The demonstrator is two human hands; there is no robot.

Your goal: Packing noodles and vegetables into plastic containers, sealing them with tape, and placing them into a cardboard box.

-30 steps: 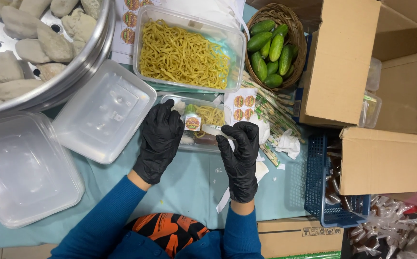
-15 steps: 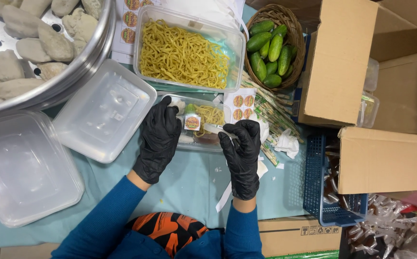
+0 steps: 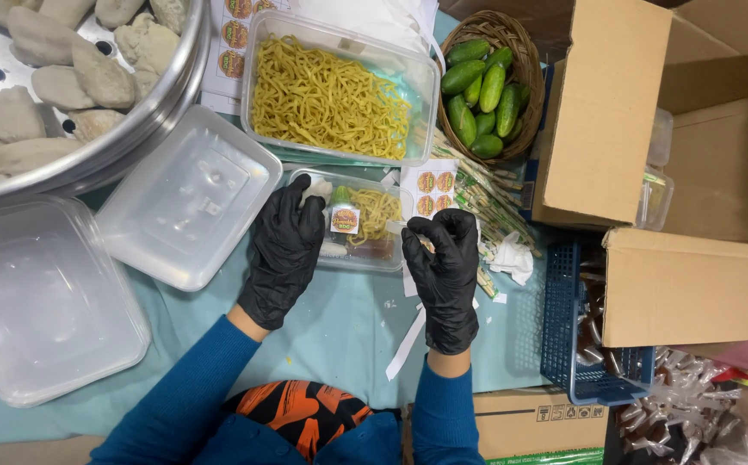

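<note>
Now: left hand [image 3: 284,250] flat, open on meal box [image 3: 358,231] | right hand [image 3: 445,263] pinching sticker [image 3: 426,244]

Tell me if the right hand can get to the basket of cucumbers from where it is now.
Probably yes. The right hand is pinched at the small food box's edge, and the cucumber basket lies just beyond it; only the sticker sheet and some wrapped sticks lie flat between.

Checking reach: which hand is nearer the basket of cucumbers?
Right. The right hand sits below and just left of the basket of cucumbers; the left hand is farther left.
</note>
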